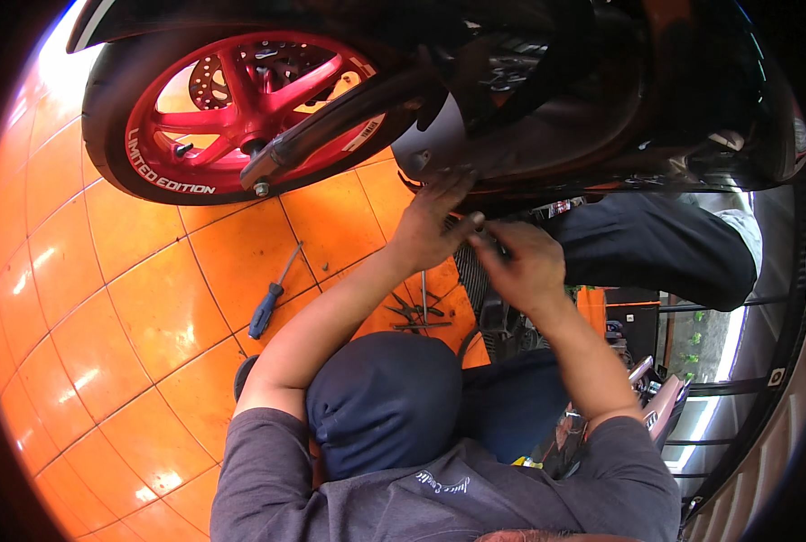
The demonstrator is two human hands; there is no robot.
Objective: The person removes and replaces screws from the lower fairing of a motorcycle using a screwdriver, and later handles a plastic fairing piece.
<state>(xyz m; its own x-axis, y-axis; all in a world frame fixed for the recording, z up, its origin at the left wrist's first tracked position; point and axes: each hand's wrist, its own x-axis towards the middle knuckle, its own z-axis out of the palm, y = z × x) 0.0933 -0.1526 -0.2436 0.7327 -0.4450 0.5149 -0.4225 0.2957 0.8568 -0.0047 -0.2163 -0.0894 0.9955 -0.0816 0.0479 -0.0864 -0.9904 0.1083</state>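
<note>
My left hand (432, 224) reaches up to the lower edge of a dark scooter body panel (547, 149), its fingers stretched out and lying against the panel. Just to its right, my right hand (522, 264) is closed, with its fingertips close to the left thumb. Something small and dark shows between the right fingers, but what it is I cannot make out. Above and left of both hands is the scooter's wheel, with a red spoked rim (251, 126) and black tyre (109, 149).
A blue-handled screwdriver (267, 309) lies on the orange tiled floor (141, 334). Several pliers and thin tools (418, 312) lie in front of my knees. Another person's dark-trousered leg (660, 248) is at the right. Pinkish bodywork (665, 406) stands beside my right arm.
</note>
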